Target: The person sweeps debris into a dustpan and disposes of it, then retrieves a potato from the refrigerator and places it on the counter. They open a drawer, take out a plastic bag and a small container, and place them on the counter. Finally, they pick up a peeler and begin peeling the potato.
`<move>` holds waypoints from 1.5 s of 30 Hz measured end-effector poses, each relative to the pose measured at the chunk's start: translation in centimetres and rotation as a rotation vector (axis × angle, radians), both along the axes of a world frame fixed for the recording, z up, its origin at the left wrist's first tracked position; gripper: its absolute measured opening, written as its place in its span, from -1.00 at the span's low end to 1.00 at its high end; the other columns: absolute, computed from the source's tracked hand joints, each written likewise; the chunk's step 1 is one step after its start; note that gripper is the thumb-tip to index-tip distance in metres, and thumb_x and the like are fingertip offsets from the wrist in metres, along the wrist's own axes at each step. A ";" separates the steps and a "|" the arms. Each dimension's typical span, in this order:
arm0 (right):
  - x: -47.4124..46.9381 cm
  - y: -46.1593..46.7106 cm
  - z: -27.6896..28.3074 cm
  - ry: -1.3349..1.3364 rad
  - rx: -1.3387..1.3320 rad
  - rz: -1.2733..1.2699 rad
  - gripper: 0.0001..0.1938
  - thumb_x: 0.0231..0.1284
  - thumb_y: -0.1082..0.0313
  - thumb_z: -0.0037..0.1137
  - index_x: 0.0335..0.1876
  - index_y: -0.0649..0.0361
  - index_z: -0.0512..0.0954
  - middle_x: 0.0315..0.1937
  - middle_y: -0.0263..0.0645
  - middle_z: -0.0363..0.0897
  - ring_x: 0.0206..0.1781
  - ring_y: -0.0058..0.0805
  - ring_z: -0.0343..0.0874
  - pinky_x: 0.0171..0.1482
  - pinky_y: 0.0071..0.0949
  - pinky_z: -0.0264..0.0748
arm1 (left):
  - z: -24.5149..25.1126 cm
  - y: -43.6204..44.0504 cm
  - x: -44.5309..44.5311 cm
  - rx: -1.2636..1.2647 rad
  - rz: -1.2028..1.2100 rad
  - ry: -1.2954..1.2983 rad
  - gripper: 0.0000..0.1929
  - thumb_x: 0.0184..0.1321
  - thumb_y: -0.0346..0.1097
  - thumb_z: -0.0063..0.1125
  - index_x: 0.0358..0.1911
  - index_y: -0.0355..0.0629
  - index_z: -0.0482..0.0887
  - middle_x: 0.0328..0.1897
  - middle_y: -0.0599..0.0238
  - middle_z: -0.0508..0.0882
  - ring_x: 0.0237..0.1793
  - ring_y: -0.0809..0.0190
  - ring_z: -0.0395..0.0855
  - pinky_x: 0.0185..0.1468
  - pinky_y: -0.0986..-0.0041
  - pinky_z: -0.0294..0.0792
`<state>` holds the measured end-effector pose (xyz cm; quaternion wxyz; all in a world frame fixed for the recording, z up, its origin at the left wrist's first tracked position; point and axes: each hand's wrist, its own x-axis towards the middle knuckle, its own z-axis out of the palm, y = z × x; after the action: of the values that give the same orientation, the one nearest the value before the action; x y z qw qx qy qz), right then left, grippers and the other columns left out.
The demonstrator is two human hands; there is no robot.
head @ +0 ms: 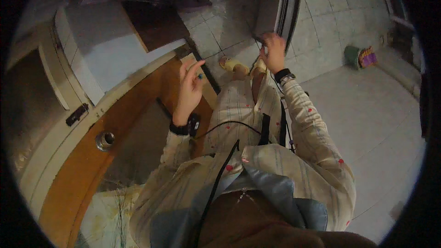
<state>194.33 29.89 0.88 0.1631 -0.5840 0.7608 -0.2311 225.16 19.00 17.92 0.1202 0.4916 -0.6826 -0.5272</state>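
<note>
My left hand (pixel 190 88) is raised in front of a brown wooden door (pixel 144 93), fingers apart and nothing in them. A ring with a blue stone is on one finger, and a black band with a small dark device (pixel 194 124) sits at the wrist. My right hand (pixel 274 53), slightly blurred, is curled around a dark handle-like piece (pixel 258 38) beside a metal-edged door panel (pixel 288 7). What the fingers cover there is hidden. A dark band and a bracelet (pixel 287 78) circle my right wrist.
A round metal knob (pixel 105 141) sticks out of the wooden door. The pale door frame (pixel 100 100) carries a dark strike plate (pixel 77 114). At right, a green bin (pixel 351 57) stands against the tiled wall (pixel 337 3). Black cables (pixel 220 182) hang across my front.
</note>
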 end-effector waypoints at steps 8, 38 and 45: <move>-8.6 5.3 -6.5 0.242 0.213 -0.753 -0.21 0.16 -0.10 0.14 0.45 0.13 0.19 0.41 0.12 0.17 0.47 0.18 0.07 0.34 0.36 -0.01 | -6.9 -3.9 -7.5 -0.062 -0.288 -0.051 -0.47 0.16 -0.49 0.15 0.24 0.08 0.52 0.47 0.10 0.09 0.19 0.11 0.40 0.14 0.30 0.38; -18.0 20.4 -1.6 1.392 -0.437 -0.950 -0.53 0.36 -0.15 -0.02 -0.39 0.12 0.66 -0.58 -0.23 0.58 -0.51 -0.27 0.51 -0.36 -0.32 0.25 | -28.9 -23.6 -16.0 0.662 0.211 1.334 -0.56 0.35 0.09 0.12 -0.07 -0.21 0.61 -0.19 0.23 0.63 -0.17 0.14 0.54 0.11 0.19 0.45; -16.2 20.2 1.3 1.134 -0.394 -0.959 -0.61 0.34 -0.05 0.07 -0.31 0.16 0.65 -0.42 -0.18 0.61 -0.32 -0.27 0.55 -0.20 -0.29 0.34 | -27.4 -20.4 -14.6 0.562 0.656 1.189 -0.52 0.32 0.14 0.13 -0.13 -0.22 0.59 -0.21 0.23 0.61 -0.14 0.13 0.53 0.21 0.10 0.42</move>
<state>178.16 50.06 2.18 -0.4774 -0.2377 0.8428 -0.0729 210.60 -1.39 -9.52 0.4909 0.3139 -0.1590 -0.7970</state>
